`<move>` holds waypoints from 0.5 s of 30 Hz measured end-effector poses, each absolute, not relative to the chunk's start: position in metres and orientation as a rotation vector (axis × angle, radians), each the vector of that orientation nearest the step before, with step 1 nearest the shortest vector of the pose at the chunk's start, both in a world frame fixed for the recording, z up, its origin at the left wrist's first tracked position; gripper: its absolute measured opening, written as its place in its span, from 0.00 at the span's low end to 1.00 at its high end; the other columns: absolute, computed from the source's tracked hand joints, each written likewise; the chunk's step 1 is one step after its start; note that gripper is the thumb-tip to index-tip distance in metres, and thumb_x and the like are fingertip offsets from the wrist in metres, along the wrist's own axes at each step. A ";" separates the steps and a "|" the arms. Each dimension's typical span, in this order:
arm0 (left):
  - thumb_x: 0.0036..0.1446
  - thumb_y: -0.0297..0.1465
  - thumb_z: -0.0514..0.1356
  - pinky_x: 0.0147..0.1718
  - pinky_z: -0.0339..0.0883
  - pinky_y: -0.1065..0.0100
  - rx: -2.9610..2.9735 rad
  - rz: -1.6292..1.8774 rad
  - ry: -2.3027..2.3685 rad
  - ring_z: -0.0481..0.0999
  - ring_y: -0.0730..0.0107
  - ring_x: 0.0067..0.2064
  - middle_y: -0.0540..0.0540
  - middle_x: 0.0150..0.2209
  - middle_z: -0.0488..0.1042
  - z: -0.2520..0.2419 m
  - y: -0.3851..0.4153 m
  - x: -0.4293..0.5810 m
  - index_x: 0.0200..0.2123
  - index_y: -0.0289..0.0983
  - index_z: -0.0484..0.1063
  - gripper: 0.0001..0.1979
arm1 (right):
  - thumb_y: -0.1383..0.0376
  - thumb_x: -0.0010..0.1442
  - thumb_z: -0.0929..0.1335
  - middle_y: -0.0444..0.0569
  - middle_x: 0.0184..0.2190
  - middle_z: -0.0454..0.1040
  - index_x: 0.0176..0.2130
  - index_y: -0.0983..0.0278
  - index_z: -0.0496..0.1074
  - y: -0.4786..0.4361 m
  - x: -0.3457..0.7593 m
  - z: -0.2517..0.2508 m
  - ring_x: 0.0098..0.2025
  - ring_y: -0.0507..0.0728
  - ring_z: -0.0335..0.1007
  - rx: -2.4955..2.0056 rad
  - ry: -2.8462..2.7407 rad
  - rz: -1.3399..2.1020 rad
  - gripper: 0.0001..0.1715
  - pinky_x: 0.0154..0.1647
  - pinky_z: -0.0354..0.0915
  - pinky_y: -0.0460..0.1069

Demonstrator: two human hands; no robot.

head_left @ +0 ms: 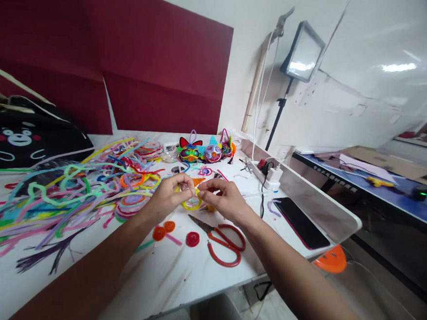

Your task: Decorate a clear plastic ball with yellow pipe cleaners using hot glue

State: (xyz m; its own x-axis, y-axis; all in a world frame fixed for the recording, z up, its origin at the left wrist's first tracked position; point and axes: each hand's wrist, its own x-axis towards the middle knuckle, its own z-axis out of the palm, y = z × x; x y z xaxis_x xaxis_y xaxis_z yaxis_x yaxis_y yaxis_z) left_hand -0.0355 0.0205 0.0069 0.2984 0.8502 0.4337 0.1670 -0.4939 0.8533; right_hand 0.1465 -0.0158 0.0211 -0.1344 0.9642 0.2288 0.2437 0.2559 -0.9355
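The left hand [170,194] and the right hand [223,198], bent inward and almost closed, both pinch a fuzzy yellow pipe cleaner [192,208], roundly curved.

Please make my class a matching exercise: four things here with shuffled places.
1. Red-handled metal scissors
2. Flat black rectangular phone
3. Fuzzy yellow loop
4. Black cartoon-faced bag

A. Between the left hand and right hand
B. In front of the dark red sheet
C. Beside the small round red coil
D. Near the right end of the white tabletop

Pairs: 1-C; 2-D; 3-A; 4-B
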 end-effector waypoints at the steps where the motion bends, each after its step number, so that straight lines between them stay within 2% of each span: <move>1: 0.46 0.35 0.63 0.31 0.57 0.67 1.864 1.230 0.912 0.63 0.68 0.30 0.51 0.25 0.65 0.007 0.020 -0.035 0.26 0.38 0.70 0.07 | 0.64 0.50 0.72 0.44 0.29 0.76 0.32 0.65 0.77 -0.014 0.145 0.020 0.30 0.52 0.69 -1.155 -1.561 0.989 0.07 0.31 0.63 0.47; 6: 0.46 0.35 0.63 0.32 0.58 0.67 1.879 1.230 0.933 0.63 0.68 0.30 0.51 0.25 0.65 0.008 0.019 -0.034 0.25 0.38 0.70 0.07 | 0.65 0.47 0.72 0.41 0.22 0.71 0.29 0.65 0.75 -0.010 0.143 0.015 0.25 0.50 0.64 -1.136 -1.474 1.140 0.05 0.28 0.60 0.46; 15: 0.45 0.35 0.63 0.33 0.59 0.66 1.885 1.216 0.937 0.65 0.67 0.32 0.50 0.26 0.67 0.007 0.022 -0.034 0.25 0.37 0.70 0.08 | 0.65 0.47 0.72 0.41 0.21 0.71 0.28 0.65 0.74 -0.004 0.142 0.011 0.24 0.50 0.65 -1.054 -1.434 1.290 0.06 0.29 0.63 0.47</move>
State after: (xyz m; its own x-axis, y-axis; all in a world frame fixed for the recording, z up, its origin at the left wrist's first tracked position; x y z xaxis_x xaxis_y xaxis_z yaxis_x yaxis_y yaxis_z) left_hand -0.0339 0.0216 0.0074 0.2990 0.8517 0.4304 0.1992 -0.4968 0.8447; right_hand 0.1420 -0.0044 0.0109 -0.2219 0.9717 0.0815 0.0210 0.0883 -0.9959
